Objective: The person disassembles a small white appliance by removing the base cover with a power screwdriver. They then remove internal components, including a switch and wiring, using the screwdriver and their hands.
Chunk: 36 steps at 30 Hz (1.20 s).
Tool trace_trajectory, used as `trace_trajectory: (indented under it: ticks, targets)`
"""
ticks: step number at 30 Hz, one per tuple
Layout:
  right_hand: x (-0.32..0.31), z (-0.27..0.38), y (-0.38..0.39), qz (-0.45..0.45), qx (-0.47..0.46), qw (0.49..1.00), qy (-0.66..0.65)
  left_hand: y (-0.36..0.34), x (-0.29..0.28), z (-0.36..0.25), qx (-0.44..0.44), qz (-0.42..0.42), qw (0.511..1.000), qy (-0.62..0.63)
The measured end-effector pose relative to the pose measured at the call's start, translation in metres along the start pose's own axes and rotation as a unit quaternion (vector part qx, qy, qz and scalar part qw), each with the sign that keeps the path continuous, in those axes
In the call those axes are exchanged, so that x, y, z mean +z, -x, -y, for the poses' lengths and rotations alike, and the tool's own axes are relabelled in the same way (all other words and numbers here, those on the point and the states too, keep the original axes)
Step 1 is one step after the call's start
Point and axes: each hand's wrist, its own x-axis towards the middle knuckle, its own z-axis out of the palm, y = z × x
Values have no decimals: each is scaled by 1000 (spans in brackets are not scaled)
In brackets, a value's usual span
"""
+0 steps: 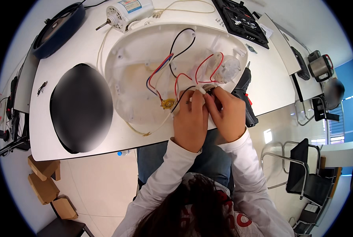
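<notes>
A large white plastic housing (123, 53) lies on the table with its hollow side up. Red, blue, white and black wires (159, 75) loop inside it. My left hand (190, 124) and my right hand (228, 112) meet at its near right edge, both closed with fingertips pinched together. Between them shows a white sleeve-like piece (200, 89) on the wires and part of a small dark piece (209, 87); the fingers hide most of it. Left of my left hand sits a round yellow component (167, 104). A translucent round part (228, 70) with red wires is at the housing's right.
A black power screwdriver (243, 85) lies right of my right hand. Farther back are a white motor (131, 14) and an open black tool case (241, 21). A dark oval piece (81, 108) lies left, a dark blue ring-shaped part (60, 29) behind it. Chairs (298, 170) stand right.
</notes>
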Motion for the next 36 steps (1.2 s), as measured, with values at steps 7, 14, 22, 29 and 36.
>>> trace_trajectory:
  ticks: [7,14,22,29,36]
  targets:
    - [0,-4,-1,-6,-24,999,-35,3,5,4,10,-21,1000,-2]
    - [4,-14,3,-7,-28,999,-38,0,2,4,22,-3,1000,12]
    - [-11,-1,15,-27,-99,993,54,3,-6,-4,-103,11,987,120]
    - [-10,-26,13,-130,119,905,-387,2,-5,-6,-13,-32,999,-31]
    - [9,-23,-1,107,193,568,-793,1,-7,-7,-52,-49,997,-20]
